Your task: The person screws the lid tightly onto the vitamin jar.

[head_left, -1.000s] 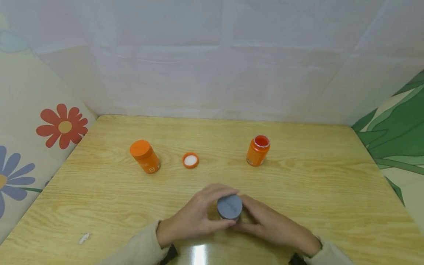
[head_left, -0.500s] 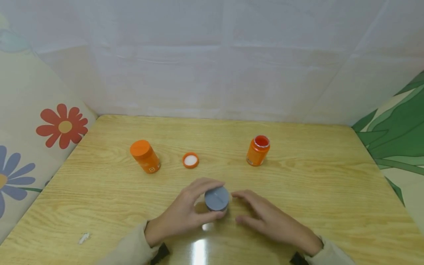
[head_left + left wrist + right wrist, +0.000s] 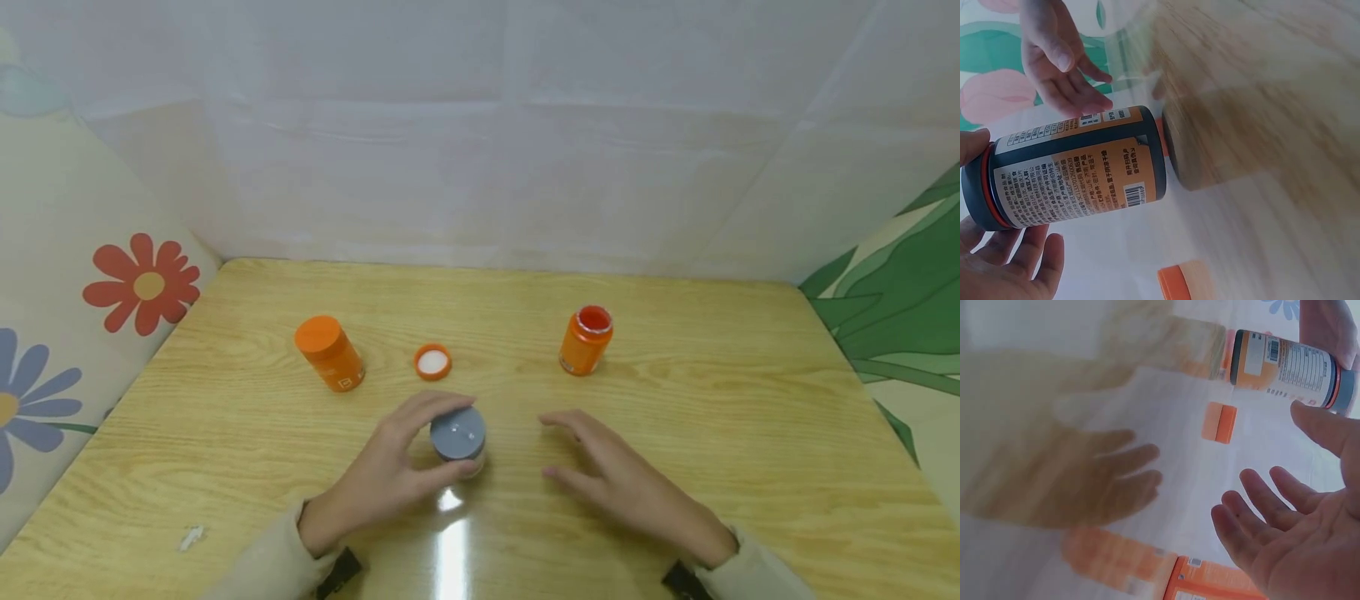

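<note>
My left hand [image 3: 386, 467] grips a dark grey supplement jar [image 3: 458, 434] at its lid, thumb on the near side and fingers on the far side. In the left wrist view the jar [image 3: 1091, 169] shows an orange and white printed label, a barcode and a thin red ring below the lid. It stands upright, close over the table. To its right my right hand [image 3: 626, 479] holds nothing, its fingers apart from the thumb; in the right wrist view this hand [image 3: 1297, 531] shows its fingers loosely spread, with the jar beyond the thumb.
A lidded orange jar [image 3: 330, 353] stands at the back left. Beside it an orange cap [image 3: 432, 362] lies with its white inside up. An uncapped orange jar [image 3: 586, 341] stands at the back right. A small white scrap [image 3: 191, 537] marks the wooden table [image 3: 712, 350] at left.
My left hand has carried the grey jar leftward and slightly away from me. My right hand has let go of the jar, and the gap between them has widened.
</note>
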A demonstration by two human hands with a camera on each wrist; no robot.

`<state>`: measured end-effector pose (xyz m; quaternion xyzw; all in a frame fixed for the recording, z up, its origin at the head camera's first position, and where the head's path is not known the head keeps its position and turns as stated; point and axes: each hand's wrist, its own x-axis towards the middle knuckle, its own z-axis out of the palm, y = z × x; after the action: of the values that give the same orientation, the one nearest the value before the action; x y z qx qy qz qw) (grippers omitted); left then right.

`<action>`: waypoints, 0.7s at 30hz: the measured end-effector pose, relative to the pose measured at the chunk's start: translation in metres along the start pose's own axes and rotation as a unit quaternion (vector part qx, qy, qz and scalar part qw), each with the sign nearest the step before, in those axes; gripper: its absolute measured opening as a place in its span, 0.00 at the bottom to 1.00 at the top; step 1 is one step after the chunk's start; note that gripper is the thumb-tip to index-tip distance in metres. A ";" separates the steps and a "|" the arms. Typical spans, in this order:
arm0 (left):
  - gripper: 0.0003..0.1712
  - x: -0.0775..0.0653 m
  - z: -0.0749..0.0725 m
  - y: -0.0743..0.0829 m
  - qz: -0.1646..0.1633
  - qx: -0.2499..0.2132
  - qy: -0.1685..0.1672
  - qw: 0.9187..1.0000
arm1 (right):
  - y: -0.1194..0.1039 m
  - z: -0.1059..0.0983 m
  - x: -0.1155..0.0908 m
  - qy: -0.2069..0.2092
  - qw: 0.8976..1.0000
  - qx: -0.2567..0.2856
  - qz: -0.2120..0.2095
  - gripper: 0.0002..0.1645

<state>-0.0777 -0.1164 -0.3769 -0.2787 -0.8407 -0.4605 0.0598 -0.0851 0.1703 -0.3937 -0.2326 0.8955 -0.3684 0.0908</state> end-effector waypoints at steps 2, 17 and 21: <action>0.37 -0.001 -0.001 -0.002 0.005 0.001 0.006 1.000 | 0.001 -0.001 0.001 0.011 1.000 -0.004 -0.005 0.32; 0.37 -0.007 -0.017 -0.013 0.024 0.032 0.054 0.998 | 0.015 -0.020 0.009 0.045 0.999 0.026 0.017 0.32; 0.37 -0.009 -0.021 -0.015 0.019 0.039 0.063 0.997 | 0.019 -0.023 0.012 0.057 0.998 0.023 0.014 0.32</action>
<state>-0.0811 -0.1437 -0.3791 -0.2626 -0.8470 -0.4431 0.1316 -0.1098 0.1911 -0.3903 -0.1962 0.8939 -0.3999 0.0499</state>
